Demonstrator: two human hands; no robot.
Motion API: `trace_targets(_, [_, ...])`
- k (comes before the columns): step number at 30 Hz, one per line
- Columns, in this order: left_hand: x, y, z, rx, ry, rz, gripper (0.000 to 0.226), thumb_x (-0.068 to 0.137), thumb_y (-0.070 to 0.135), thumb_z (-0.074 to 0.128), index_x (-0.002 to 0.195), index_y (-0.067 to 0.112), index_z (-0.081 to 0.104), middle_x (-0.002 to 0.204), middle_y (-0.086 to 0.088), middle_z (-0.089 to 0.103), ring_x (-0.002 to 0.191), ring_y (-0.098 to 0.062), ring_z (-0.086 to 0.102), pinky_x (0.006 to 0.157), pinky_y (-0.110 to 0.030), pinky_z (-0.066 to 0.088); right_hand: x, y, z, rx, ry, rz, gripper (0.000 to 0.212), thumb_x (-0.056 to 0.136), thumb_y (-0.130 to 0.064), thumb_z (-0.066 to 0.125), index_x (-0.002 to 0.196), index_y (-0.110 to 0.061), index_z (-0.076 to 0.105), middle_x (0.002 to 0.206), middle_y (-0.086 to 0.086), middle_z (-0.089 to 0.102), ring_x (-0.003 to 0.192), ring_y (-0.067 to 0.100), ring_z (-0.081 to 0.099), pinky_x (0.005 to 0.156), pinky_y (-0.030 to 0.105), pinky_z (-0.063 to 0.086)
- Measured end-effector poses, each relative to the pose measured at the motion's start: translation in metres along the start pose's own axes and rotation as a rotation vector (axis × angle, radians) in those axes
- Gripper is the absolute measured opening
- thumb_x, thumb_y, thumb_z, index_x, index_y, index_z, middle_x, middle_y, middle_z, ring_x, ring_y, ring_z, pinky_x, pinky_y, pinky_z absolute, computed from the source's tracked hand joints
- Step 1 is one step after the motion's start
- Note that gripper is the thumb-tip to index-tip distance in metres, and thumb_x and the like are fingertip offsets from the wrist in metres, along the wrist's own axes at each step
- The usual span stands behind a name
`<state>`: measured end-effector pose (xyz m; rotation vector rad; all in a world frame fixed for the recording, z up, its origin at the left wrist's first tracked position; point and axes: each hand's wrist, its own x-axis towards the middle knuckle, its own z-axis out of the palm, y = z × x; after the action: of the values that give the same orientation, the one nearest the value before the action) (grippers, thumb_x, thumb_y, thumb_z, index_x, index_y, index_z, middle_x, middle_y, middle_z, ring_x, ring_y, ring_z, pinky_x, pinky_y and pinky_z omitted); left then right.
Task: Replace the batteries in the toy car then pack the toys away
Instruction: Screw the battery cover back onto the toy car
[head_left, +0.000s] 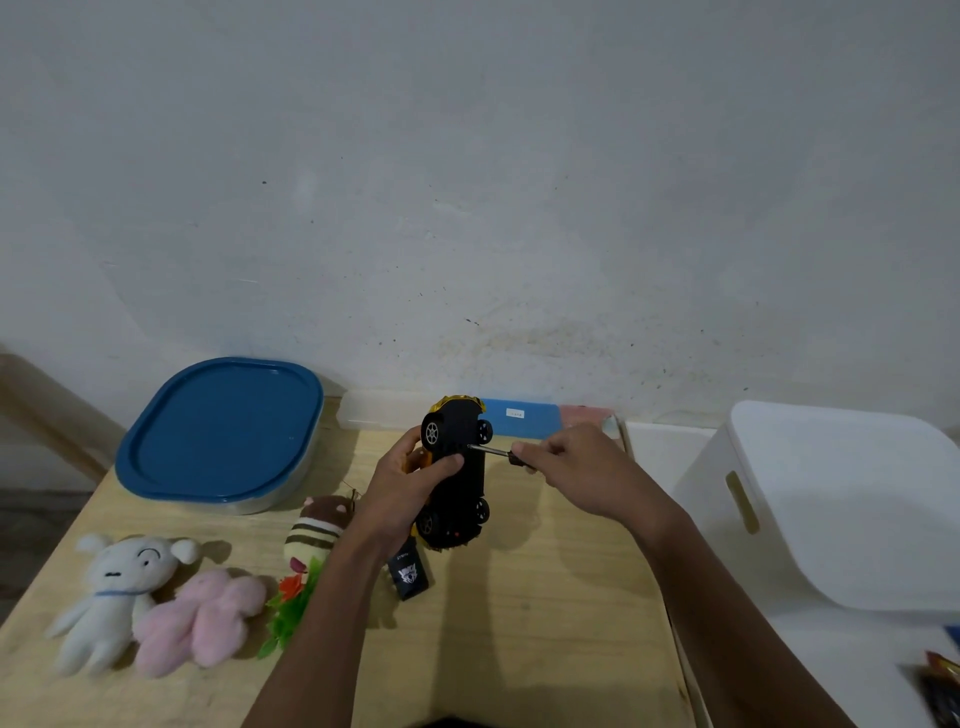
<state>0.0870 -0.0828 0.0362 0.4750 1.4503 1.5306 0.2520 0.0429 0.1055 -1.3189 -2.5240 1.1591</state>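
Forearms, both bare, come up from the bottom edge over a pale wooden table.

Head view:
- Left hand grips the toy car from its left side, thumb curled across the black underside, fingers hidden behind the yellow body.
- Car is held off the table, underside toward the camera, its length running away from the viewer; all four wheels show.
- Right hand pinches the dark handle of a screwdriver. The metal shaft points left and its tip touches the car's underside, just below the far pair of wheels.
- Hands are close together, with the screwdriver between them.
- Small black box with a white emblem lies on the table under the left wrist.
- Left of the arm: a brown striped plush, a green plastic sprig with an orange flower, a pink plush and a white plush. The pink one touches the white one.
- Container with a blue lid sits at the far left of the table, lid on.
- Long white, blue and pink case lies along the wall behind the car.
- White storage bin with a slot handle stands to the right, beside the table.
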Motion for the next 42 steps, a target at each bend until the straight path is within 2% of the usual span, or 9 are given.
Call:
trace_targets(3, [-0.003, -0.002, 0.005, -0.028, 0.014, -0.03, 0.037, 0.084, 0.011, 0.073, 0.113, 0.033, 0.067, 0.114, -0.012, 0.069, 0.108, -0.03, 0.066, 0.097, -0.053, 0.051, -0.002, 0.002, -0.002, 0.003, -0.049, 0.036, 0.037, 0.09, -0.055, 0.055, 0.083, -0.022, 0.071, 0.069, -0.003, 0.059, 0.058, 0.01, 0.052, 0.059, 0.027, 0.037])
trace_targets(7, [-0.006, 0.001, 0.011, -0.05, 0.034, -0.044, 0.033, 0.086, 0.008, 0.07, 0.109, 0.032, 0.067, 0.109, -0.01, 0.072, 0.105, -0.03, 0.067, 0.096, -0.051, 0.053, -0.006, 0.007, -0.005, 0.047, -0.062, 0.05, 0.032, 0.082, -0.051, 0.069, 0.092, -0.024, 0.056, 0.087, -0.011, 0.057, 0.076, 0.007, 0.058, 0.065, 0.027, 0.044])
trace_targets(11, [-0.005, 0.001, 0.013, -0.043, 0.041, -0.054, 0.033, 0.087, 0.008, 0.068, 0.114, 0.028, 0.066, 0.109, -0.01, 0.073, 0.106, -0.03, 0.068, 0.097, -0.053, 0.051, 0.0, 0.014, -0.007, 0.071, -0.079, -0.002, 0.032, 0.083, -0.057, 0.066, 0.082, -0.025, 0.062, 0.078, -0.005, 0.064, 0.075, 0.012, 0.063, 0.074, 0.035, 0.051])
trace_targets(16, [-0.003, 0.0, 0.014, -0.051, -0.012, -0.084, 0.032, 0.092, 0.006, 0.06, 0.115, 0.027, 0.066, 0.113, -0.016, 0.07, 0.11, -0.037, 0.064, 0.099, -0.059, 0.047, 0.004, 0.021, -0.013, 0.044, -0.108, -0.009, 0.041, 0.094, -0.054, 0.049, 0.077, -0.025, 0.072, 0.071, 0.008, 0.065, 0.067, 0.023, 0.061, 0.066, 0.03, 0.042])
trace_targets(23, [-0.001, 0.001, 0.017, -0.048, -0.077, -0.14, 0.036, 0.093, 0.012, 0.059, 0.125, 0.027, 0.059, 0.119, -0.016, 0.068, 0.112, -0.034, 0.064, 0.099, -0.055, 0.049, 0.015, 0.037, -0.012, 0.134, -0.13, 0.083, 0.053, 0.097, -0.056, 0.039, 0.068, -0.018, 0.062, 0.059, -0.003, 0.053, 0.052, 0.01, 0.046, 0.056, 0.026, 0.035])
trace_targets(26, [0.003, -0.003, 0.026, 0.098, 0.065, -0.15, 0.037, 0.09, 0.021, 0.068, 0.126, 0.026, 0.058, 0.111, -0.011, 0.07, 0.102, -0.027, 0.069, 0.092, -0.048, 0.055, 0.021, 0.051, -0.011, 0.281, -0.044, 0.163, 0.055, 0.089, -0.069, 0.042, 0.068, -0.019, 0.056, 0.056, -0.007, 0.048, 0.043, 0.004, 0.037, 0.052, 0.025, 0.029])
trace_targets(30, [0.016, -0.029, 0.044, 0.522, 0.267, -0.171, 0.059, 0.082, 0.038, 0.075, 0.131, 0.017, 0.051, 0.11, -0.002, 0.065, 0.095, -0.019, 0.064, 0.081, -0.033, 0.052, 0.024, 0.068, -0.008, 0.409, 0.064, 0.183, 0.047, 0.09, -0.063, 0.047, 0.072, -0.02, 0.049, 0.061, -0.002, 0.041, 0.047, 0.008, 0.032, 0.051, 0.026, 0.026])
trace_targets(35, [0.033, -0.078, 0.072, 0.943, 0.18, -0.262, 0.087, 0.075, 0.053, 0.075, 0.141, 0.012, 0.034, 0.131, -0.014, 0.044, 0.122, -0.033, 0.048, 0.097, -0.042, 0.045, 0.031, 0.085, -0.007, 0.426, 0.105, 0.177, 0.04, 0.1, -0.044, 0.043, 0.077, -0.017, 0.062, 0.055, -0.003, 0.041, 0.048, 0.009, 0.037, 0.051, 0.026, 0.03])
trace_targets(42, [0.045, -0.114, 0.105, 1.202, 0.185, -0.26, 0.079, 0.08, 0.048, 0.068, 0.139, 0.013, 0.029, 0.13, -0.012, 0.039, 0.121, -0.032, 0.044, 0.09, -0.044, 0.046, 0.044, 0.106, -0.003, 0.404, 0.122, 0.129, 0.034, 0.101, -0.041, 0.041, 0.104, -0.018, 0.066, 0.058, -0.016, 0.043, 0.055, -0.001, 0.04, 0.057, 0.022, 0.031])
